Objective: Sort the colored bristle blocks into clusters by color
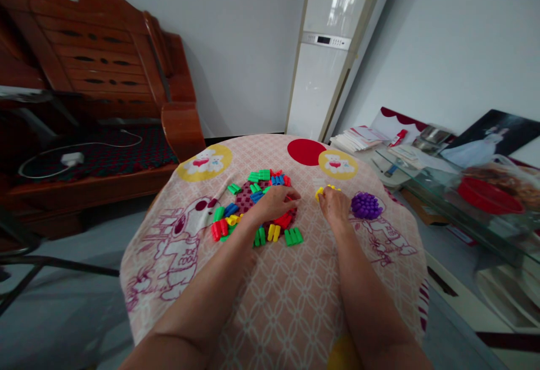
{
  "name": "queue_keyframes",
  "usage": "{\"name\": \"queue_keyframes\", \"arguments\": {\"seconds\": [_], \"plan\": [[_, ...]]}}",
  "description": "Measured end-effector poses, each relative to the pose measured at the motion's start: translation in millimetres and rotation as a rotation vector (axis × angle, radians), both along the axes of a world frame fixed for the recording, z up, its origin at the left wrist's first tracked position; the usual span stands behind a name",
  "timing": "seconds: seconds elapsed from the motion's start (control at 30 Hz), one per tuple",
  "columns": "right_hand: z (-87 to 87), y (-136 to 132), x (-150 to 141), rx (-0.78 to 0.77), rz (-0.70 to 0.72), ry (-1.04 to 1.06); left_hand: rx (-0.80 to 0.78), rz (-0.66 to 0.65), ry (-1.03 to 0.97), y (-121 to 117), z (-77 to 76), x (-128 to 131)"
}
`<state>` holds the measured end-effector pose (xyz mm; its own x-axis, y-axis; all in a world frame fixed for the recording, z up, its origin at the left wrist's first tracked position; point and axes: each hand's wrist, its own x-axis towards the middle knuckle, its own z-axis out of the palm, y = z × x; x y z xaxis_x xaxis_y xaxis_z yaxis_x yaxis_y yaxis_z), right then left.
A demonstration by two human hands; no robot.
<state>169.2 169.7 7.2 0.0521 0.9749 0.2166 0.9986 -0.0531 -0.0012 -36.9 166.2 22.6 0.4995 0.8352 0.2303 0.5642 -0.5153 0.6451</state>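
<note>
My left hand [276, 202] hovers over or rests on a spread of small plastic tube-like pieces, its fingers pointing right and slightly apart; whatever is beneath the palm is hidden. Around it are green pieces [294, 237], red pieces [219, 229], blue pieces [231, 209] and yellow pieces [274, 232], many side by side in twos and threes. To the right, my right hand [334, 206] has its fingers curled onto a cluster of yellow pieces [319, 194], mostly covered by them. A tight bunch of purple pieces [367, 206] stands just right of that hand.
A patterned cloth [291, 302] covers the round table. Right of it, a glass-topped cabinet [422, 176] carries papers, a red basket [489, 194] and metal bowls. A wooden bench [97, 66] is at the left, a tall white air conditioner [314, 83] at the back.
</note>
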Motion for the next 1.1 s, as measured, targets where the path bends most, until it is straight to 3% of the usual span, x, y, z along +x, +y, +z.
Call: {"name": "queue_keyframes", "arguments": {"seconds": [0.17, 0.27, 0.47, 0.57, 0.67, 0.8, 0.9, 1.1], "plan": [[7.0, -3, -2, 0.059, 0.001, 0.034, 0.001, 0.143, -0.124, 4, 11.9, -31], [14.3, -8, -16, 0.086, 0.087, 0.122, -0.036, 0.265, -0.265, 4, 21.1, -53], [15.2, -37, -75, -0.012, 0.613, 0.273, -0.052, 0.432, -0.480, 2, 29.4, -78], [1.1, -54, -107, -0.001, 0.874, 0.265, -0.053, 0.465, -0.555, 3, 29.3, -84], [-16.5, -63, -129, 0.066, 1.031, 0.222, -0.050, 0.498, -0.592, 2, 30.0, -91], [-29.3, -61, -135, 0.039, 0.952, 0.147, -0.028, 0.518, -0.642, 2, 30.3, -100], [-28.8, -55, -129, 0.012, 0.846, 0.131, -0.028, 0.525, -0.658, 3, 29.5, -102], [-31.2, -47, -136, 0.002, 0.787, 0.125, -0.051, 0.527, -0.664, 4, 28.7, -95]]}}
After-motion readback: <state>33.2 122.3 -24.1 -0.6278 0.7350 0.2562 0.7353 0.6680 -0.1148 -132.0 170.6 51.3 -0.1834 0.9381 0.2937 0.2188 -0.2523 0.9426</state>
